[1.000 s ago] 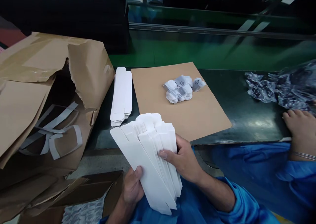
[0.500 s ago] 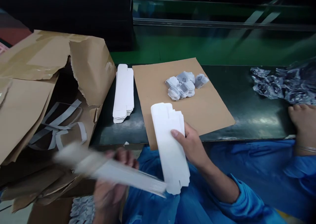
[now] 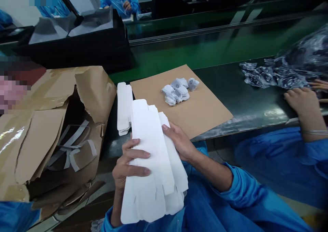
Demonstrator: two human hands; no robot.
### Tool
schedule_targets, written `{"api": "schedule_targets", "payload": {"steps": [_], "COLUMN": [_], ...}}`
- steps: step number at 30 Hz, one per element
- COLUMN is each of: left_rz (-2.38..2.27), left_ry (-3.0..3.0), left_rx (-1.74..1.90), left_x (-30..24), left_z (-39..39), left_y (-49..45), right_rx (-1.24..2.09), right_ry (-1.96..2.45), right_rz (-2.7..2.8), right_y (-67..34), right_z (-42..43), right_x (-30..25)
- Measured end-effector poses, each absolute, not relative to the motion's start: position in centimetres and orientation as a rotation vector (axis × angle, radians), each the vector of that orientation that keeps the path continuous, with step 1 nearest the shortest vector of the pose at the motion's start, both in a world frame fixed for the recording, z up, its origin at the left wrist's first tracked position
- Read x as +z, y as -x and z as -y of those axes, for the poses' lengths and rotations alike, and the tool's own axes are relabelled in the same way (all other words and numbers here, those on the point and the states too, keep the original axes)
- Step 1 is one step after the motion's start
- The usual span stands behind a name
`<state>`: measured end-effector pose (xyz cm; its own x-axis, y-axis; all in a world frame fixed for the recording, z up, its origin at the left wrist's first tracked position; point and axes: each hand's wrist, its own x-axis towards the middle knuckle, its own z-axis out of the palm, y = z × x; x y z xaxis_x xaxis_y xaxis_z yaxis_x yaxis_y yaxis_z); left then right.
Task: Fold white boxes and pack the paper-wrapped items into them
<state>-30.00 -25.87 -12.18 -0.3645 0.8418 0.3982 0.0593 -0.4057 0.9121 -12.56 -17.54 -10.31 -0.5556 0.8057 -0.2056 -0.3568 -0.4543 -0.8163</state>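
Observation:
My left hand [image 3: 132, 162] is closed on a batch of flat white folded cartons [image 3: 148, 160], its fingers lying across the front face. My right hand [image 3: 179, 140] grips more flat white cartons [image 3: 175, 163] from the right, thumb on their edge. The two batches overlap above my lap, and where one ends behind the other is hidden. Just beyond them a stack of white cartons [image 3: 124, 105] lies on the dark bench. Small white wrapped packets [image 3: 176, 92], several in a cluster, rest on a brown cardboard sheet [image 3: 207, 112].
A torn brown cardboard box [image 3: 89, 92] with white strips [image 3: 74, 146] inside stands at left. Behind it is a black bin [image 3: 89, 51]. Plastic-wrapped dark items [image 3: 271, 75] lie at right beside another person's hand [image 3: 304, 102]. A person in blue [image 3: 119, 0] works across the line.
My left hand has swung its cartons up and right, from a blurred slant to upright against those in my right hand. The view has tilted up, showing people across the line.

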Motion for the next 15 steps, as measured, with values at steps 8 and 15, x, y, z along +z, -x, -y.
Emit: {"api": "schedule_targets", "payload": {"steps": [8, 15], "left_rz": [-1.23, -1.269], "left_ry": [-1.851, -1.436], "left_rx": [1.8, 1.589], "left_x": [-12.7, -14.2], "left_z": [26.7, 28.0], "left_y": [29.2, 29.4], "right_rx": [2.061, 2.114], "right_ry": [0.795, 0.682], "right_rz": [0.863, 0.808], "right_y": [12.9, 12.6], "right_z": [17.9, 18.6], "right_x": [-10.3, -9.9]}}
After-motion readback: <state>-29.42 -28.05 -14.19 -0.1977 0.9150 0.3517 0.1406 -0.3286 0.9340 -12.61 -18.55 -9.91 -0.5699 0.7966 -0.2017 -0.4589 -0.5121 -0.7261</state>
